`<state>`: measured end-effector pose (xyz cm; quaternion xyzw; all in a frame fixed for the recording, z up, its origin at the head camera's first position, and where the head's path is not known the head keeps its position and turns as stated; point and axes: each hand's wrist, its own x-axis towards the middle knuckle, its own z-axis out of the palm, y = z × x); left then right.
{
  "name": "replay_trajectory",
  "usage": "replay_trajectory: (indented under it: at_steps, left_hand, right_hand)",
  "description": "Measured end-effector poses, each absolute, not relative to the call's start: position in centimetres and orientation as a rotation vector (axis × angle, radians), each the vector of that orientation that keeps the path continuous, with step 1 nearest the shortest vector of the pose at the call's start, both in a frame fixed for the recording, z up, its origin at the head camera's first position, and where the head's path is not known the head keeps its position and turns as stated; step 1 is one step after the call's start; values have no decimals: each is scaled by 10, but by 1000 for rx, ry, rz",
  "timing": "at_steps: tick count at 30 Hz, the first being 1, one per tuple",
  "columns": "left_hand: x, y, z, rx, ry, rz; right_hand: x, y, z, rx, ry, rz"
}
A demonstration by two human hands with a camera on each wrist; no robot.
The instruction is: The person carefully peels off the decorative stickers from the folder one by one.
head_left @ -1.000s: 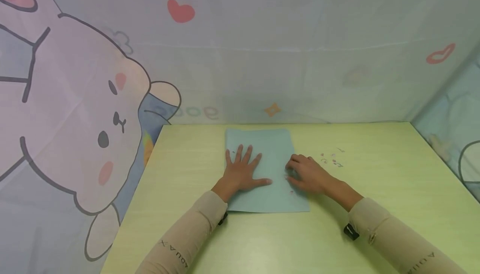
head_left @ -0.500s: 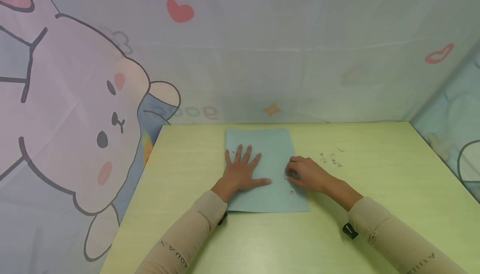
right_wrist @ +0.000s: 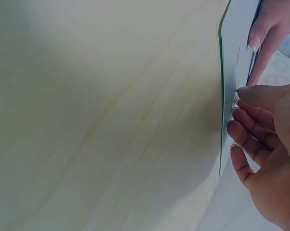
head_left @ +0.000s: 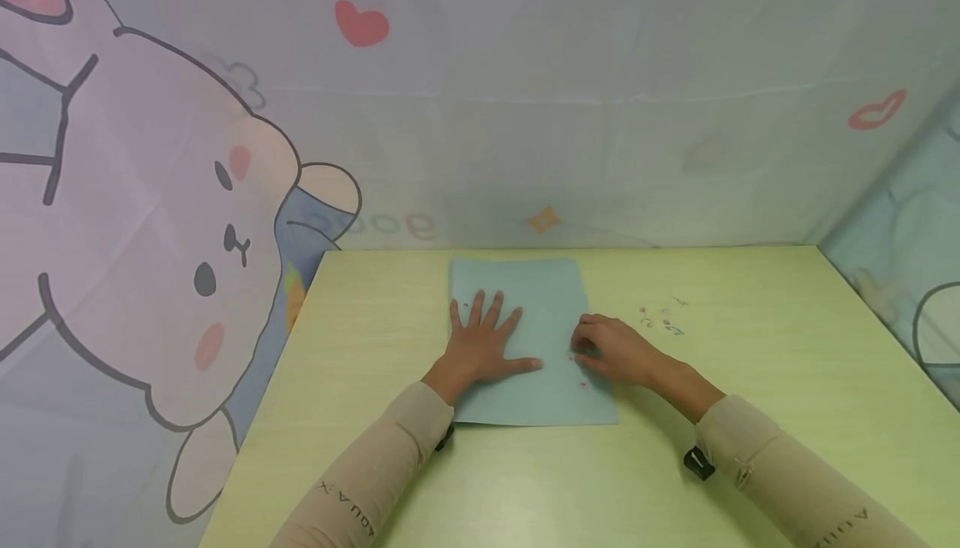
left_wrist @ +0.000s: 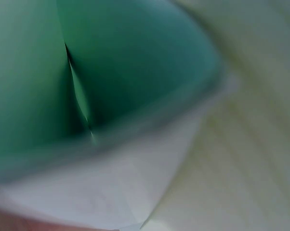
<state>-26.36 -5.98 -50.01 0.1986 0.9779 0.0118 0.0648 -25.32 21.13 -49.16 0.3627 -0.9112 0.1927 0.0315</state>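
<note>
Pressing flat with fingers spread, the left hand (head_left: pixel 483 346) pins the sheet (head_left: pixel 551 294) to the worktop (head_left: pixel 750 364); it grips nothing, only weighs the paper down. Just right of it, the right hand (head_left: pixel 611 349) has its fingers curled at the sheet's right edge, tips (right_wrist: pixel 239 108) down on the paper by some tiny specks; whether it pinches one is too small to tell. Further right of that hand, a scatter of small bits (head_left: pixel 663 319) lies on the bare worktop, apart from the sheet.

The likely slip, as I judge it: if the left hand eases off, the light sheet could slide under the right fingers' push, or its edge could buckle. The specks are so small they could flick away or stick to a fingertip.

The worktop is smooth, pale green and wood-grained. A cloth (head_left: pixel 525 114) printed with hearts and a rabbit (head_left: pixel 150 223) hangs behind and left of both hands.
</note>
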Motion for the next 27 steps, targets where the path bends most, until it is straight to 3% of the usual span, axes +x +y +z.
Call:
replay_trajectory:
  at_steps: [27]
  left_hand:
    - [-262, -60, -497, 600, 2937, 13]
  right_hand:
    - [-254, 211, -492, 1036, -2914, 761]
